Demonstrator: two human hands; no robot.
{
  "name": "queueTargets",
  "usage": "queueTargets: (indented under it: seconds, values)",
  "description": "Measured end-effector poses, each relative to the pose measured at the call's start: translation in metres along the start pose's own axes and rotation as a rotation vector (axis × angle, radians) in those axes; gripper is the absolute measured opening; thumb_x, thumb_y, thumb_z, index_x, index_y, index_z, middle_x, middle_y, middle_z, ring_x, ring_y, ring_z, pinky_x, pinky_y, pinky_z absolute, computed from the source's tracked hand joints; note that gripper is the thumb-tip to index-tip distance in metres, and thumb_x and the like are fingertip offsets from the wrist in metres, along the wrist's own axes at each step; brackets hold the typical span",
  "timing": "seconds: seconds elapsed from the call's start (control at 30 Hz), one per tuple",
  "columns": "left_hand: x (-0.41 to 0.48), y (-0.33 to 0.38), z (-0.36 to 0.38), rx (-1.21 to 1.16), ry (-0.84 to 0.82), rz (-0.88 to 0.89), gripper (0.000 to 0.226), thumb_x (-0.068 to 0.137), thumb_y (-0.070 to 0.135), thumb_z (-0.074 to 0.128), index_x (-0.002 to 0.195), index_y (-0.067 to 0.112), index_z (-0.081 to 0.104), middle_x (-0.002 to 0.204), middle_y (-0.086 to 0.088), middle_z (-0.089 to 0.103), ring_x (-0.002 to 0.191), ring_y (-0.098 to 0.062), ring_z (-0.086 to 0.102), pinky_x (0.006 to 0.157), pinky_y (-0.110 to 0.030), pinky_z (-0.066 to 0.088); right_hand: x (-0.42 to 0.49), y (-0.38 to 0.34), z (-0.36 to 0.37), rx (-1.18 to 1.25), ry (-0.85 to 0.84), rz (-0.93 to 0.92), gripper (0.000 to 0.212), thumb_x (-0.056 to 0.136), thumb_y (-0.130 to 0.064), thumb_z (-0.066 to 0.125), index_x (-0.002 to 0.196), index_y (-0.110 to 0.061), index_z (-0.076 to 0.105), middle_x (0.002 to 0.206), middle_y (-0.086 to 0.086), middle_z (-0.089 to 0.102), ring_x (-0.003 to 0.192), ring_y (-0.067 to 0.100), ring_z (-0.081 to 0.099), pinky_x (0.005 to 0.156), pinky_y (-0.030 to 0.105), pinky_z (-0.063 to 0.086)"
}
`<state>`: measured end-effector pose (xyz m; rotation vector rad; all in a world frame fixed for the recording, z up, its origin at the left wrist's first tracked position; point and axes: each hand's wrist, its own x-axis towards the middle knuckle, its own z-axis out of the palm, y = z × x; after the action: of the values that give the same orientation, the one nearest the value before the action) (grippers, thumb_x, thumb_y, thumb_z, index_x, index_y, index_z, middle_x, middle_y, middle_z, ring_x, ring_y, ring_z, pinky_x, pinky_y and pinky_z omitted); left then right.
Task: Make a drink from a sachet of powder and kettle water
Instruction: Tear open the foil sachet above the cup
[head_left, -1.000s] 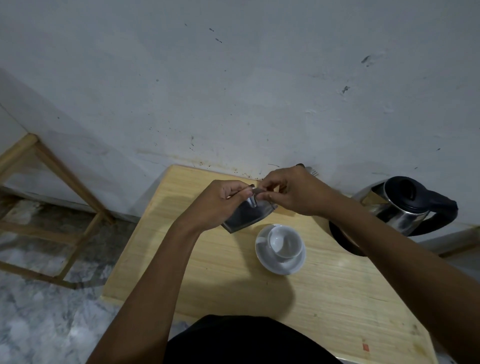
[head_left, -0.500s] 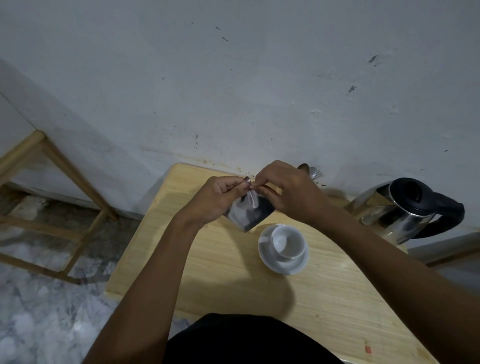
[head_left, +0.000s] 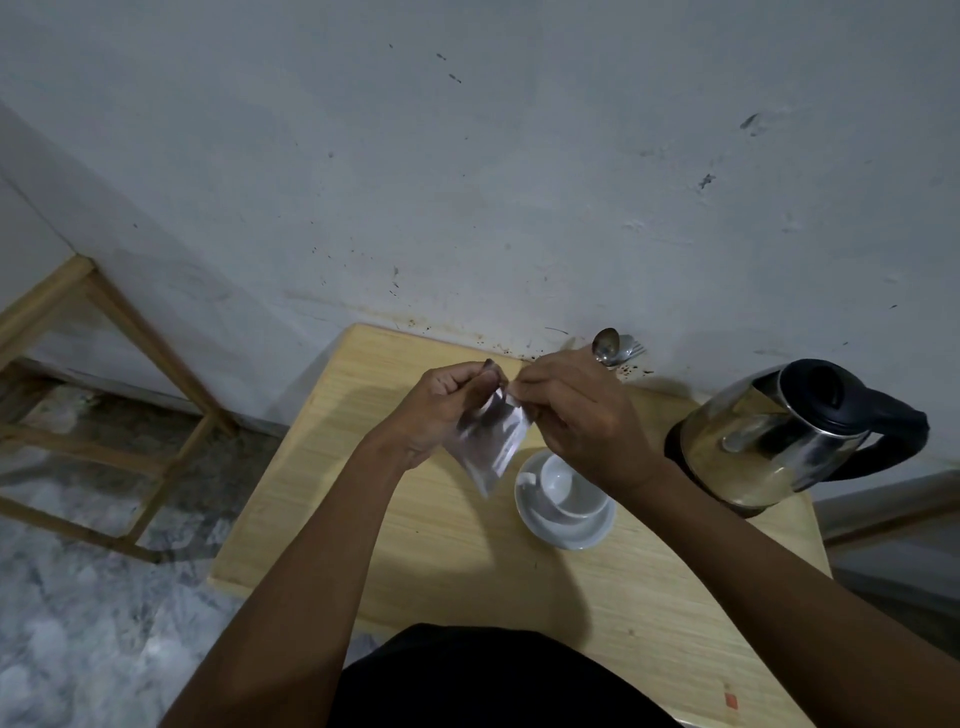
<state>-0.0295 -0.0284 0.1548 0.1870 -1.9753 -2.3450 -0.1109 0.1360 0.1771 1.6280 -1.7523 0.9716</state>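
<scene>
Over the last second I have lifted the small silvery foil sachet above the white cup on its saucer, my left hand and right hand pinching its top edge, seemingly tearing it before pouring.

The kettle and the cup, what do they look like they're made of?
Kettle: apparently polished stainless steel, mirroring the table; lid and handle look like matte black plastic. Cup: probably glazed white ceramic, smooth with a soft sheen, like its saucer.
</scene>
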Motion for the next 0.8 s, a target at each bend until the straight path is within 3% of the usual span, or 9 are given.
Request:
queueTargets:
  seconds: [0.13,0.2,0.3,0.37,0.5,0.6,0.7,0.8]
  values:
    - [0.003,-0.003,-0.010,-0.013,0.019,-0.063,0.020,0.090,0.029,0.055,0.088,0.015,0.069,0.076,0.009,0.066,0.075,-0.002,0.057,0.074,-0.019,0.045,-0.003,-0.001,0.000,0.073,-0.034,0.061,0.007,0.090,-0.001,0.065,0.087,0.003,0.071,0.086,0.015,0.071,0.084,0.024,0.063,0.082,0.030,0.049]
    - [0.004,-0.003,-0.013,0.004,0.054,-0.072,0.019,0.092,0.027,0.055,0.091,0.014,0.069,0.073,0.011,0.065,0.072,0.000,0.057,0.073,-0.017,0.045,-0.011,-0.002,0.000,0.090,-0.027,0.122,0.005,0.086,0.000,0.068,0.087,0.004,0.071,0.086,0.014,0.071,0.084,0.022,0.062,0.084,0.025,0.046]
    - [0.002,-0.006,-0.020,0.011,0.118,-0.079,0.020,0.087,0.034,0.059,0.085,0.020,0.073,0.072,0.002,0.059,0.071,-0.011,0.050,0.069,-0.024,0.040,-0.019,-0.010,-0.002,0.120,0.048,0.242,0.006,0.085,0.000,0.067,0.086,0.004,0.071,0.085,0.013,0.072,0.086,0.018,0.062,0.086,0.019,0.044]
    - [0.002,-0.009,-0.022,-0.015,0.138,-0.098,0.020,0.083,0.037,0.061,0.082,0.022,0.075,0.075,0.005,0.065,0.078,-0.014,0.052,0.072,-0.027,0.040,-0.023,-0.015,-0.002,0.162,0.111,0.325,0.005,0.084,-0.001,0.067,0.088,0.001,0.070,0.085,0.007,0.070,0.086,0.015,0.063,0.083,0.021,0.047]
    - [0.004,-0.015,-0.021,0.013,0.178,-0.109,0.021,0.093,0.027,0.056,0.082,0.024,0.074,0.069,0.012,0.061,0.069,-0.007,0.049,0.060,-0.019,0.039,-0.028,-0.030,-0.002,0.229,0.238,0.523,0.011,0.087,-0.005,0.062,0.095,-0.013,0.064,0.087,-0.006,0.065,0.090,-0.004,0.060,0.080,0.016,0.047]
    - [0.002,-0.018,-0.029,-0.011,0.267,-0.123,0.020,0.096,0.023,0.053,0.086,0.020,0.071,0.070,0.016,0.064,0.068,-0.001,0.053,0.057,-0.013,0.043,-0.030,-0.040,-0.009,0.255,0.317,0.661,0.012,0.087,-0.008,0.061,0.094,-0.017,0.065,0.087,-0.006,0.065,0.087,-0.004,0.062,0.078,0.013,0.047]
    - [-0.002,-0.020,-0.038,0.029,0.274,-0.145,0.020,0.095,0.026,0.056,0.095,0.016,0.073,0.075,0.001,0.063,0.064,-0.011,0.053,0.054,-0.021,0.043,-0.030,-0.045,-0.008,0.292,0.173,0.856,0.005,0.090,-0.016,0.063,0.092,-0.019,0.066,0.087,-0.013,0.066,0.082,-0.004,0.063,0.074,0.009,0.046]
    - [-0.008,-0.021,-0.041,0.135,0.285,-0.151,0.025,0.095,0.026,0.056,0.106,0.011,0.072,0.077,0.012,0.069,0.071,-0.004,0.061,0.060,-0.013,0.048,-0.035,-0.042,0.007,0.349,-0.003,1.107,0.009,0.094,-0.017,0.062,0.088,-0.022,0.067,0.078,-0.011,0.068,0.072,-0.005,0.062,0.066,0.006,0.045]
